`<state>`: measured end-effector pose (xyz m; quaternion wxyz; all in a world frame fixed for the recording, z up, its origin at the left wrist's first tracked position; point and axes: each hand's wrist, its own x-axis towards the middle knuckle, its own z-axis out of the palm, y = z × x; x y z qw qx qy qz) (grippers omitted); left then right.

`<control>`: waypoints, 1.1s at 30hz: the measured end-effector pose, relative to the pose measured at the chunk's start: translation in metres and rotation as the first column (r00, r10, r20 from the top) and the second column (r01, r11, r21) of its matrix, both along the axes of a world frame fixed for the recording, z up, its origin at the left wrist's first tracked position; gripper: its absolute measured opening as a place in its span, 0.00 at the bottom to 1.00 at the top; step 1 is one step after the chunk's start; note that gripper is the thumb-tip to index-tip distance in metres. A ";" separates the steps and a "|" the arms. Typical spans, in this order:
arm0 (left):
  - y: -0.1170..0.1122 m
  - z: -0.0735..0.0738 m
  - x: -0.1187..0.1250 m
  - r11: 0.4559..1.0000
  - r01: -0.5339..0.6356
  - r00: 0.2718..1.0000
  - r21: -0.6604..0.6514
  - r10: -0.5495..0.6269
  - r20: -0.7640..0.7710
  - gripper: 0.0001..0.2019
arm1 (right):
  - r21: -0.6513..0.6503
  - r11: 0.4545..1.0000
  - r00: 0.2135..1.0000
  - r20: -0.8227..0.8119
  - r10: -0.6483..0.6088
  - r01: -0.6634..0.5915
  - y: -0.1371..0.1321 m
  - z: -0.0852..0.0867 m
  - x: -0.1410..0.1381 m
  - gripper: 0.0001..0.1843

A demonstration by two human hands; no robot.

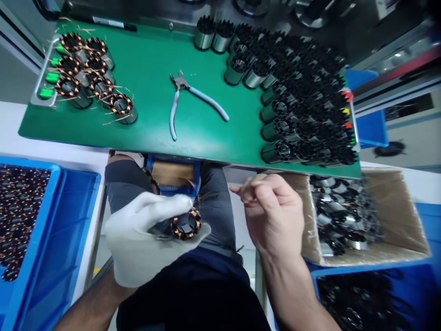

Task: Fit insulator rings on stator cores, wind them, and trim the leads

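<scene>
My left hand (151, 234), in a white glove, is wrapped round a motor stator (186, 224) wound with copper, its ringed end facing up toward me. To its right, my bare right hand (274, 209) is closed, thumb against the curled fingers. Whatever may be pinched there is too small or hidden to make out. Both hands are over my lap, in front of the green work surface (148, 124). On that surface lie diagonal cutters (186, 92) with light blue handles, jaws apart. Several copper-wound stators (120, 108) with loose wire ends stand at the left.
Rows of unwound black-and-silver stator cores (292, 92) crowd the right side. A marker pen (113, 24) lies at the back left. Wound stators fill a blue bin (57, 184) at far left; a cardboard box (396, 207) of cores and a blue bin (375, 266) of black parts stand right.
</scene>
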<state>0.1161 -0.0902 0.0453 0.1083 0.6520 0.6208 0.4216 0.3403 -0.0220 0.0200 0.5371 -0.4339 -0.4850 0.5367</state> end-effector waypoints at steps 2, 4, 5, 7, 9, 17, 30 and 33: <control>0.000 0.002 -0.001 0.999 -0.040 0.999 -0.010 0.041 0.020 0.23 | 0.053 0.998 0.998 0.057 0.031 -0.034 -0.007 0.002 -0.003 0.10; 0.001 0.002 -0.001 0.999 -0.020 0.997 -0.038 0.023 0.071 0.21 | 0.117 0.982 0.982 0.130 0.134 -0.150 -0.016 0.007 -0.010 0.15; 0.001 0.002 -0.002 0.998 0.003 0.996 -0.056 0.002 0.093 0.19 | 0.144 0.971 0.973 0.158 0.169 -0.192 -0.019 0.009 -0.013 0.17; 0.001 0.000 -0.002 0.996 0.044 0.995 -0.079 -0.037 0.089 0.18 | 0.193 0.954 0.960 0.207 0.188 -0.229 -0.021 0.013 -0.018 0.13; 0.001 -0.002 -0.001 0.996 0.038 0.998 -0.081 -0.034 0.049 0.20 | 0.217 0.946 0.946 0.268 0.180 -0.241 -0.019 0.016 -0.018 0.11; 0.002 -0.007 0.018 0.994 0.106 0.967 -0.042 -0.093 0.239 0.18 | 0.153 0.981 0.976 0.195 0.092 -0.123 -0.022 0.014 -0.021 0.04; 0.002 -0.018 0.010 0.984 0.149 0.981 0.101 -0.135 -0.140 0.18 | -0.289 0.909 0.943 -0.232 0.239 -0.301 -0.042 -0.001 -0.037 0.02; 0.000 -0.010 0.013 0.991 0.126 0.988 0.043 -0.121 -0.091 0.17 | -0.237 0.901 0.932 -0.115 0.344 -0.362 -0.025 0.009 -0.026 0.06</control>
